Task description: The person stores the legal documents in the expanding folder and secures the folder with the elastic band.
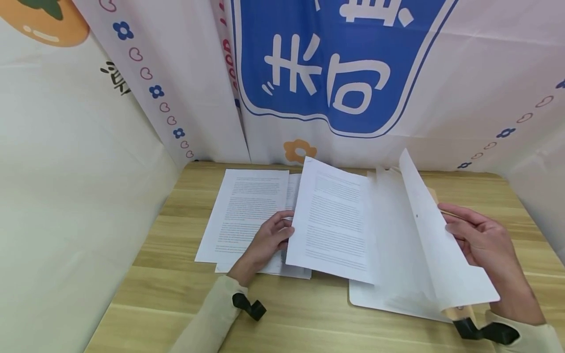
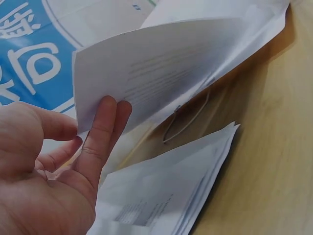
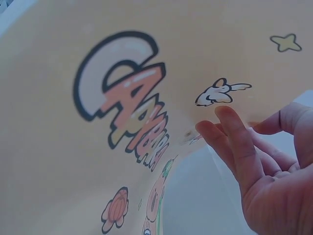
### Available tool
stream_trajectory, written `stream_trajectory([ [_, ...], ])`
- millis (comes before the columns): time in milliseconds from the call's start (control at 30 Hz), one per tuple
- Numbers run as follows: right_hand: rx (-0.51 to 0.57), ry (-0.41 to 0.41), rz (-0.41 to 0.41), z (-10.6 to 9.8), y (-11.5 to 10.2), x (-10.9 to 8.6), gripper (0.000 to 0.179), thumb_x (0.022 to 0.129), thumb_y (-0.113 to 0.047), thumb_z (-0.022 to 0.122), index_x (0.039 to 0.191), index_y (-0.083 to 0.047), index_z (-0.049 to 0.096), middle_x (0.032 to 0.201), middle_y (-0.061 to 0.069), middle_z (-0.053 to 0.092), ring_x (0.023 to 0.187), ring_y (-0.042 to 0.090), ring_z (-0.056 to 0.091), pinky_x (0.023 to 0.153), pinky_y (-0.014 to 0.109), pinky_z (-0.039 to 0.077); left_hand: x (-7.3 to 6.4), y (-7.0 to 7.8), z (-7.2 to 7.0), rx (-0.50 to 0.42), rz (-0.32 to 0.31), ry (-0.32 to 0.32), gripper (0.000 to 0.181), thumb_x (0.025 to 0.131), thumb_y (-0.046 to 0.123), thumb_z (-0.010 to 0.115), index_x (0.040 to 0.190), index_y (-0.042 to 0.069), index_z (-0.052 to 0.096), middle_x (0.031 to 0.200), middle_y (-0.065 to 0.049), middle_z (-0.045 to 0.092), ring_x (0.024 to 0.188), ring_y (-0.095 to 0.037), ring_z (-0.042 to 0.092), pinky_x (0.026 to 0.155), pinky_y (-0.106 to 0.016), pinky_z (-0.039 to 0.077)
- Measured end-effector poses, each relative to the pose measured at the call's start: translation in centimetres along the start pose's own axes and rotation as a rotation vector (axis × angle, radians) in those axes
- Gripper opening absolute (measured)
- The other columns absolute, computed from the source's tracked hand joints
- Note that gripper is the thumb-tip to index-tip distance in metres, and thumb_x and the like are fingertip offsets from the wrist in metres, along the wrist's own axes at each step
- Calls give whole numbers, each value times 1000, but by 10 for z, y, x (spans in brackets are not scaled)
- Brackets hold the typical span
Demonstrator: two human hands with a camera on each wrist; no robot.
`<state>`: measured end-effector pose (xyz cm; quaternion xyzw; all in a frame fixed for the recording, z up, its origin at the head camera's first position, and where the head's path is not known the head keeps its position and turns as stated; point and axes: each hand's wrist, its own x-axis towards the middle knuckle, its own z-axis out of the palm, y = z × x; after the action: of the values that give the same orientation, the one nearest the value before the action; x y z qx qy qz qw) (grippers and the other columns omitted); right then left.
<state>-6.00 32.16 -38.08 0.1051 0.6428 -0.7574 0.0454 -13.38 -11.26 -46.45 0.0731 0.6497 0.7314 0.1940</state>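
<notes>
My left hand (image 1: 270, 238) pinches the left edge of a printed sheet (image 1: 333, 220), thumb on one side and fingers on the other. The sheet is raised at that edge, and its right side reaches into an open folder (image 1: 390, 264) with a white inside. My right hand (image 1: 487, 240) holds the outer edge of the folder's cover (image 1: 434, 245), which stands tilted up. In the right wrist view the cover's tan outside (image 3: 49, 161) carries cartoon lettering and small drawings. A thin cord loop (image 2: 183, 127) shows beneath the sheet in the left wrist view.
Several printed sheets (image 1: 247, 215) lie overlapping on the wooden table (image 1: 309, 318), left of the folder and partly under my left hand. A patterned cloth (image 1: 190, 73) hangs behind the table's far edge. Pale cloth (image 1: 79, 196) also hangs at the left side.
</notes>
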Motion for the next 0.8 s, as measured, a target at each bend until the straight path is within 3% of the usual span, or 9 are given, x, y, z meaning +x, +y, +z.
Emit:
stream_trajectory([
  [333,8,6,6,0,3,1,30,102,-12,66,127,-26,74,108,-7,76,83,17,76,62,33,60,1,-8,17,57,-39,-21,49,99,6,64,145,5,50,110,-12,61,91,-19,64,76,-31,56],
  [800,-3,14,2,0,2,2,30,102,-13,67,128,-25,73,107,-7,77,81,18,76,60,33,60,-10,-6,10,57,-55,-40,51,99,3,62,147,8,47,112,-12,61,91,-21,66,76,-34,57],
])
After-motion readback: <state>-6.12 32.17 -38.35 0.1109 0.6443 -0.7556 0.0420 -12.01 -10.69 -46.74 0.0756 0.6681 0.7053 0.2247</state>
